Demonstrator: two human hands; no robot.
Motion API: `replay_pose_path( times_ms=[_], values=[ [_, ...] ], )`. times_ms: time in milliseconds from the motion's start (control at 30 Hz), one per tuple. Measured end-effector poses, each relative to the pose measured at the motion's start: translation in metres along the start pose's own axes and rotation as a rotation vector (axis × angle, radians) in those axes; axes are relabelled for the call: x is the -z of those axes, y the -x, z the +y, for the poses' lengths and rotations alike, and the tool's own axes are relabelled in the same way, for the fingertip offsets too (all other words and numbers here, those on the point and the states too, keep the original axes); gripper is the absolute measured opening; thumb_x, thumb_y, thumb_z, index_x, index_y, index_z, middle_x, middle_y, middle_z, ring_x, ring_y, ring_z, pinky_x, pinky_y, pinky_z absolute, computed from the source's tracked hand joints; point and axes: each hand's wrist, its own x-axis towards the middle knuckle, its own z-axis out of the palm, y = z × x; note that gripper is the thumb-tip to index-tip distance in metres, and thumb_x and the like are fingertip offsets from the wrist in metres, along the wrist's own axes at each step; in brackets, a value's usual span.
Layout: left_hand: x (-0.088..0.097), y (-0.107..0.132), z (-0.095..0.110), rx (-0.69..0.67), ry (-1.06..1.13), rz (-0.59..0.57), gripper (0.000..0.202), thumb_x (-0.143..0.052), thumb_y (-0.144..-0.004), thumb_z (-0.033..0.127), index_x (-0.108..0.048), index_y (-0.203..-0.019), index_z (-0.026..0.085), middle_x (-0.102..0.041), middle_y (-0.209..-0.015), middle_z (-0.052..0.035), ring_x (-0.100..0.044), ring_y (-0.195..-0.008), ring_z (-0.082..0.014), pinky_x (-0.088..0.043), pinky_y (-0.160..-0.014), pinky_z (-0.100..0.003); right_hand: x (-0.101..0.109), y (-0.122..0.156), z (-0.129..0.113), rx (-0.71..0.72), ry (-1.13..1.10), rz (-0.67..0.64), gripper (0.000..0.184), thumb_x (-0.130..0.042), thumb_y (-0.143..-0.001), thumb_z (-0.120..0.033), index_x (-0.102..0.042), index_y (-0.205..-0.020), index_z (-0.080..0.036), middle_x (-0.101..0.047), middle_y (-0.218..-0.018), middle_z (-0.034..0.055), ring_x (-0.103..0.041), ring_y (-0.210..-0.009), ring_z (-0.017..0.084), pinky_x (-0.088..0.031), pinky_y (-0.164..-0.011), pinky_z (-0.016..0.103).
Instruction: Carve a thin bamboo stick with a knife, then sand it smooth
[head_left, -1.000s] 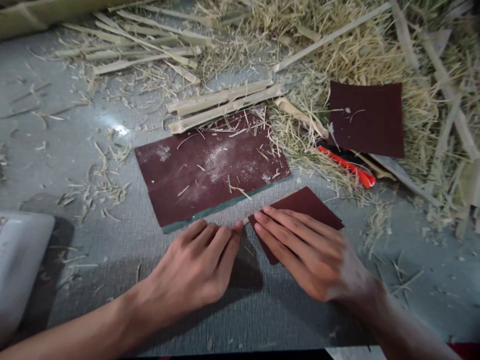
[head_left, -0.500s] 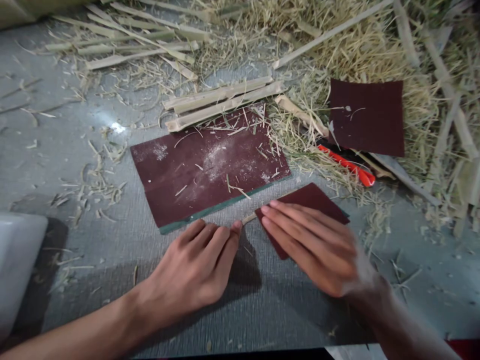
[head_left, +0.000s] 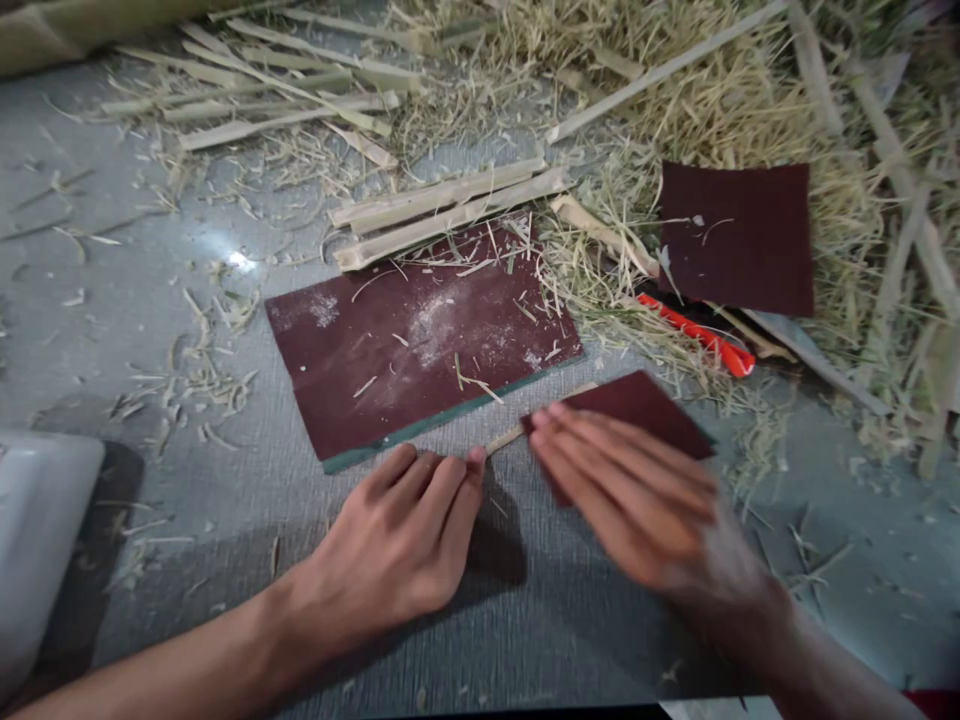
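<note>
My left hand (head_left: 412, 535) is closed on one end of a thin bamboo stick (head_left: 504, 440), with thumb and fingers pinched low over the table. A small piece of dark maroon sandpaper (head_left: 649, 410) lies across the stick, whose far end peeks out beyond it. My right hand (head_left: 626, 490) holds this sandpaper down, fingers straight and close together on top; its thumb is hidden. Just beyond both hands rests a larger maroon sandpaper sheet (head_left: 345, 350) with a green edge, dusted with pale powder and shavings.
Split bamboo strips (head_left: 457, 215) lie along the large sheet's far edge. Another maroon sandpaper square (head_left: 739, 240) sits on heaped shavings (head_left: 720, 110), beside a red-orange handle (head_left: 705, 335). More strips (head_left: 285, 95) are at the back left. A white object (head_left: 45, 540) stands at the left edge.
My right hand and the small sandpaper have slid slightly right, showing a little more of the stick. My left hand keeps its pinch. The whole view has shifted slightly.
</note>
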Motion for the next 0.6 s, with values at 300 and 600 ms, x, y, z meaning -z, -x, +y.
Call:
replay_pose_path(
  times_ms=[300, 600],
  values=[
    [0.0016, -0.0005, 0.0002, -0.012, -0.003, 0.004, 0.021, -0.041, -0.086, 0.000, -0.062, -0.090, -0.002, -0.061, -0.064, -0.0080, -0.058, -0.056, -0.0180, -0.049, -0.051, -0.032, -0.0041, -0.0014, -0.0075, -0.015, -0.033, 0.007, 0.033, -0.041, -0.083, -0.002, -0.062, -0.109, 0.000, -0.060, -0.117, 0.0166, -0.056, -0.112, 0.026, -0.050, -0.094, 0.036],
    [0.0014, -0.0002, 0.0018, -0.005, -0.005, -0.015, 0.018, -0.044, -0.086, 0.000, -0.061, -0.090, -0.002, -0.060, -0.062, -0.0063, -0.056, -0.052, -0.0173, -0.048, -0.046, -0.031, -0.0021, -0.0025, -0.0032, -0.046, 0.011, 0.002, 0.031, -0.045, -0.083, -0.001, -0.062, -0.109, 0.000, -0.061, -0.115, 0.0176, -0.057, -0.110, 0.026, -0.050, -0.095, 0.035]
  ],
)
